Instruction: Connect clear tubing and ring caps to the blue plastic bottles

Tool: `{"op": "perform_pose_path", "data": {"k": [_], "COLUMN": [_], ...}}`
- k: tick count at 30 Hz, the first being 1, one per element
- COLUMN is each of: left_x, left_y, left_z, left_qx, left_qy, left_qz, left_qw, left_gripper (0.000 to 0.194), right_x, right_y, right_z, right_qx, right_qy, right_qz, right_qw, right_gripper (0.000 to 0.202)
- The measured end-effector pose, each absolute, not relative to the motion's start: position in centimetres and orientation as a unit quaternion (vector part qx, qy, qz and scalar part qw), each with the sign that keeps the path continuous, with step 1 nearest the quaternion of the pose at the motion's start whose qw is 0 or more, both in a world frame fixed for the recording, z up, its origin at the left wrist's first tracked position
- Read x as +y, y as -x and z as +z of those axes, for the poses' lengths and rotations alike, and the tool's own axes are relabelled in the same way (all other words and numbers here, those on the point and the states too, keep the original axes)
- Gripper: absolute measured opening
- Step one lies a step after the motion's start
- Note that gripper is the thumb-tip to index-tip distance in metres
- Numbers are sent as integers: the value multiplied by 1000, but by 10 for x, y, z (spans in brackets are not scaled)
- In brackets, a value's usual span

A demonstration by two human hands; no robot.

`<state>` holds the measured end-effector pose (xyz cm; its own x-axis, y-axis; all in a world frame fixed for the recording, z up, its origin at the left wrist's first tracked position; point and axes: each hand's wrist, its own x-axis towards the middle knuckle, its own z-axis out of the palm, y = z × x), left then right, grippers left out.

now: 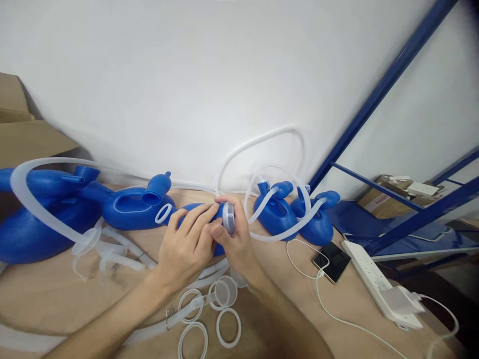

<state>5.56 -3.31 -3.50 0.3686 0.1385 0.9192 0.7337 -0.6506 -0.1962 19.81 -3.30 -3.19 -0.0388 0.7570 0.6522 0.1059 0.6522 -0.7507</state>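
Observation:
In the middle of the head view, my left hand is wrapped over a blue plastic bottle, largely hidden behind both hands. My right hand curls around a clear round cap at the bottle's mouth, thumb and fingers pressed on it. Just left of my left hand is a white ring. Behind it lies another blue bottle with a handle hole and a loose-looking blue spout. Below my hands are several pale rings and a clear cup-shaped connector on a tube.
Two blue bottles with hoses stand right of my hands. More blue bottles and translucent tubing crowd the left. A phone, a cable and a white power strip lie at right, near a blue metal frame. Cardboard stands far left.

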Motion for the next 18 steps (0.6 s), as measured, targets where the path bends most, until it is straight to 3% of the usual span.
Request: {"op": "perform_pose_path", "data": {"k": [2, 5, 8, 10, 13, 15, 18], "left_x": [-33, -33, -36, -39, -42, -42, -41], "left_y": [-54, -43, -31, -27, -30, -35, -40], "left_z": [-33, -24, -12, -4, 2, 1, -4], "left_qx": [-270, -237, -303, -357, -366, -388, -427], "left_qy": [798, 839, 805, 761, 638, 584, 619], "left_qz": [-478, -468, -509, -513, -457, -465, -539], "left_qw": [248, 143, 33, -175, -500, -541, -380], "left_gripper": [33, 76, 99, 95, 73, 65, 62], "right_x": [-28, -22, -22, -23, -24, -25, -29], "right_y": [-201, -212, -224, -229, -231, -228, -223], "right_z": [-35, -30, -18, -13, -13, -18, -27], "right_qx": [-661, -643, -594, -586, -653, -702, -710], "right_qy": [333, 322, 287, 262, 241, 235, 225], "right_qz": [253, 196, 188, 201, 176, 155, 174], "right_qw": [624, 666, 728, 740, 697, 654, 644], "right_gripper": [36, 19, 18, 19, 20, 28, 57]}}
